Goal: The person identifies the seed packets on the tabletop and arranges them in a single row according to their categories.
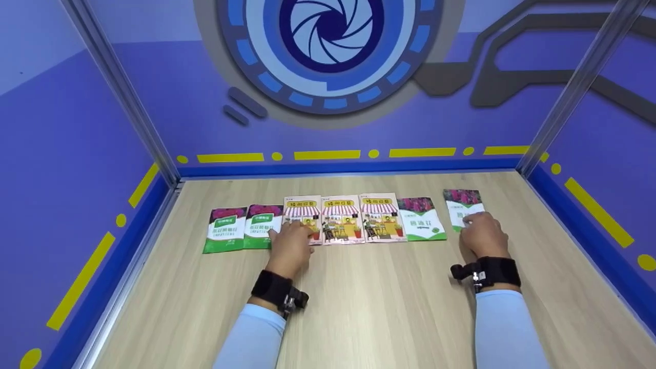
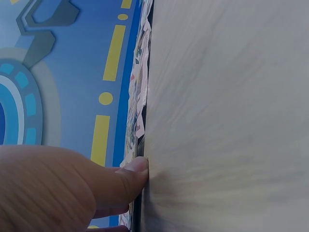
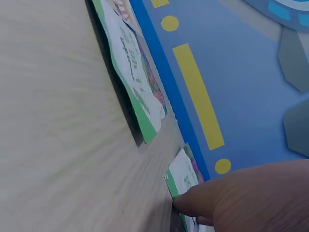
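A row of flat packets lies on the table. At its left are two green-and-white flower seed packets (image 1: 225,230) (image 1: 260,225). Three pink packets with a striped-awning picture (image 1: 303,205) (image 1: 341,220) (image 1: 382,218) follow, then another green-and-white seed packet (image 1: 422,219). My left hand (image 1: 291,248) rests over the lower part of the leftmost pink packet, thumb by the neighbouring green one. Set apart at the right is one more seed packet (image 1: 463,202); my right hand (image 1: 484,236) holds its lower right part, thumb on its near edge (image 3: 181,176). Some fingertips are hidden.
The wooden table (image 1: 379,302) is bounded by a blue back wall (image 1: 333,141) and side walls (image 1: 61,169) (image 1: 615,169) with metal corner posts. Black straps with small cameras (image 1: 279,292) (image 1: 487,274) are on both wrists.
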{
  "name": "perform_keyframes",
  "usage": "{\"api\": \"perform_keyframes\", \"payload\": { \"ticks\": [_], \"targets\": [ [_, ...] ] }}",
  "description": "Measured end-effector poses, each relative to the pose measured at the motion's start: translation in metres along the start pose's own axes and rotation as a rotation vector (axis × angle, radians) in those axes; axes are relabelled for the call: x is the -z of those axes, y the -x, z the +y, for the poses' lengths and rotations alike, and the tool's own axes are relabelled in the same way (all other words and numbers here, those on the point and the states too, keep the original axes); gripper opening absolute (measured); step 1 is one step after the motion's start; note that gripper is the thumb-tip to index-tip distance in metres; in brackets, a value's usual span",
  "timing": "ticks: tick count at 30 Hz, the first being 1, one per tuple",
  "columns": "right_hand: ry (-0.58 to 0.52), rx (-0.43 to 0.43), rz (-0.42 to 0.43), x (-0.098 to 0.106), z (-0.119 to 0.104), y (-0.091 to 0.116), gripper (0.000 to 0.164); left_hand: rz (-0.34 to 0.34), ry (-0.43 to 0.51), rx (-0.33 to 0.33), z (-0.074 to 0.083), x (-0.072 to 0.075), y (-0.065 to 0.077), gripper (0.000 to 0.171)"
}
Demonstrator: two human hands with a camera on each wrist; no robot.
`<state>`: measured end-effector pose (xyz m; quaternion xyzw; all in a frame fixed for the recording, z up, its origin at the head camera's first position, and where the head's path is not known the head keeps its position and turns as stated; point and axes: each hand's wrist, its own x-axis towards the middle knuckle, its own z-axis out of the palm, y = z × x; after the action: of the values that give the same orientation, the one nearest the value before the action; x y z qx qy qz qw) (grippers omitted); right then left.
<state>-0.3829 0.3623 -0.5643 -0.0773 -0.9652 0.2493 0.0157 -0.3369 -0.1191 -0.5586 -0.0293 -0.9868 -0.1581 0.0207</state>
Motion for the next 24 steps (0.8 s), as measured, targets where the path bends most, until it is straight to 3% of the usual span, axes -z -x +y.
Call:
{"api": "perform_keyframes", "payload": {
  "ticks": [8,15,24],
  "targets": [
    [0.023,0.026,-0.100,0.0012,-0.0046,0.0064,0.056,-0.013,-0.004,0.019,0.0012,-0.0003,-0.0018,0.040],
    [0.051,0.078,-0.088,-0.0044,-0.0053,0.0088,0.063,-0.007,0.002,0.021,-0.0002,-0.0009,-0.0019,0.037],
    [0.121,0.125,-0.085,-0.0073,-0.0059,0.0091,0.054,-0.007,0.015,0.007,0.0017,0.0005,-0.0006,0.037]
  ]
}}
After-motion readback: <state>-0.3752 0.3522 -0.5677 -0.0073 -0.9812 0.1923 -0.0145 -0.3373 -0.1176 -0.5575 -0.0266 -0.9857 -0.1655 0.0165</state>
